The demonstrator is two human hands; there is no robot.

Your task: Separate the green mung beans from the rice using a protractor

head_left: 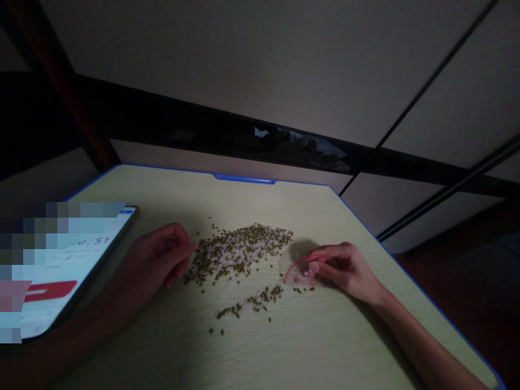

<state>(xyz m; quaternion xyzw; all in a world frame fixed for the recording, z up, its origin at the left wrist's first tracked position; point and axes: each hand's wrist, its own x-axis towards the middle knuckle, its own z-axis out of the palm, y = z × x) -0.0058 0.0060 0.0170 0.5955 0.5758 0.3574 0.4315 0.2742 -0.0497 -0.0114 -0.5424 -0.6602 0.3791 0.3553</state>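
Observation:
A loose heap of small green beans (244, 246), like mung beans, mixed with fine whitish grains, lies spread on the table. A thinner trail of beans (260, 300) runs along its near side. My right hand (345, 271) pinches a see-through pink protractor (299, 272) between thumb and fingers. The protractor is tilted, with its curved edge toward the beans and its lower side close to the tabletop. At the heap's left end is my left hand (164, 254), its fingers curled in and thumb against them. Nothing shows in that hand.
A lit tablet or phone (60, 271) with a timer and a red button stands at the left, partly pixelated, beside my left forearm. The pale table (170, 352) has a blue rim and a blue ledge (246, 179) at its far edge. Cabinet panels (244, 65) rise behind it.

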